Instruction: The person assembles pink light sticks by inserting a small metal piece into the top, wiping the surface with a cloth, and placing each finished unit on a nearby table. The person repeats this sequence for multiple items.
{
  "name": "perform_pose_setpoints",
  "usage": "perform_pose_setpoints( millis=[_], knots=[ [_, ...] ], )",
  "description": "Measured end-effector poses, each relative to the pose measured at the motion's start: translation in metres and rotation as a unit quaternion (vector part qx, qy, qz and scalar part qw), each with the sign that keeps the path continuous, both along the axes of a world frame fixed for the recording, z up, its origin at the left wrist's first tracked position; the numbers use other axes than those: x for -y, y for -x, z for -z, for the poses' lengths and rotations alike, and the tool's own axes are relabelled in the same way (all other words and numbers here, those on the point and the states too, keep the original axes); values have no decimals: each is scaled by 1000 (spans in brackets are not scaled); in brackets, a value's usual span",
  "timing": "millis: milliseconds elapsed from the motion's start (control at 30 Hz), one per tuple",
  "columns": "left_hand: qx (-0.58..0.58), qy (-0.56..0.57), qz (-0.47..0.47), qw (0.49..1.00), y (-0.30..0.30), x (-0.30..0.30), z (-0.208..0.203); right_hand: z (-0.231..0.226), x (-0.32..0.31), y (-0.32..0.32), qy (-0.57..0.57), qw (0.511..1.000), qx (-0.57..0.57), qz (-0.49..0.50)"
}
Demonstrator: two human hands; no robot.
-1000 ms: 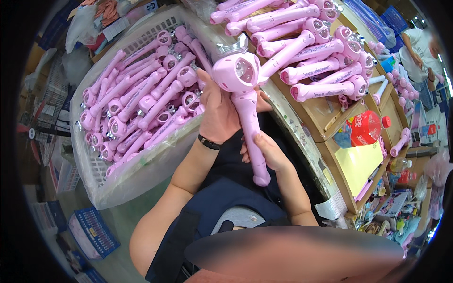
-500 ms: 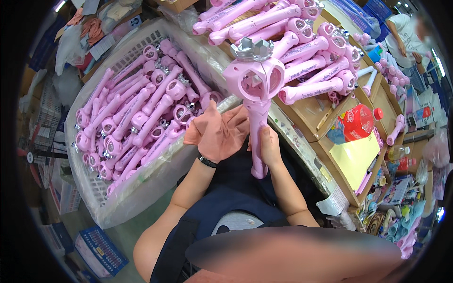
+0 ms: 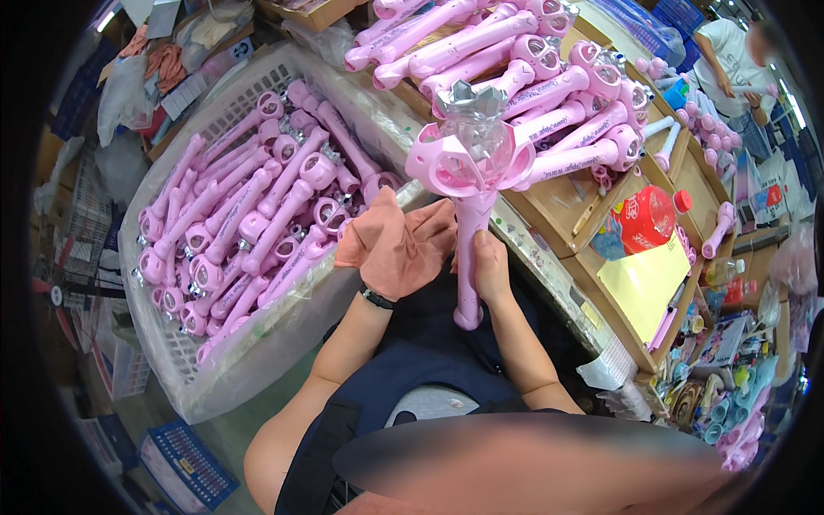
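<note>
My right hand is closed round the handle of a pink toy wand, held upright in front of me. The wand's head is spread apart, its pink side pieces standing out from a clear ball with a silver crown on top. A salmon-coloured cloth covers most of my left hand, which grips it beside the wand; the fingers are largely hidden under the cloth.
To the left, a plastic-lined basket holds several pink wands. More wands are piled on the bench ahead. Cardboard trays, a red-labelled bottle and yellow paper lie to the right. Another person works at far right.
The wand's head has opened: its pink side pieces have swung outward, baring the clear ball, and the crown sits a little farther off. Both hands have barely moved.
</note>
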State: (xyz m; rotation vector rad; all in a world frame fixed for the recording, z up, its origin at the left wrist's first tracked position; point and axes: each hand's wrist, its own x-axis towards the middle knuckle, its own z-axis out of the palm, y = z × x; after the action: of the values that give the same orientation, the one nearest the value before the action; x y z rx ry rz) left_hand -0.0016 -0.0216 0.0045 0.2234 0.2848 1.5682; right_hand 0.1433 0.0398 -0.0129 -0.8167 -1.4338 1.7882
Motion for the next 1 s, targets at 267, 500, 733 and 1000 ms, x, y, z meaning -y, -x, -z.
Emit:
perform_pose_setpoints(
  millis=[267,500,733,1000],
  knots=[
    [-53,-28,-52,997,-8,-1,-28,-18,7,0,43,994,91,-34],
    [-299,-85,-208,928,9,-16,-42,-35,27,3,27,970,166,-174],
    [-269,-57,-58,960,29,-18,-28,-34,1,-13,262,924,-54,-272],
    [-969,92,-226,23,30,-2,-30,-35,7,-11,290,902,-115,-298]
  ],
)
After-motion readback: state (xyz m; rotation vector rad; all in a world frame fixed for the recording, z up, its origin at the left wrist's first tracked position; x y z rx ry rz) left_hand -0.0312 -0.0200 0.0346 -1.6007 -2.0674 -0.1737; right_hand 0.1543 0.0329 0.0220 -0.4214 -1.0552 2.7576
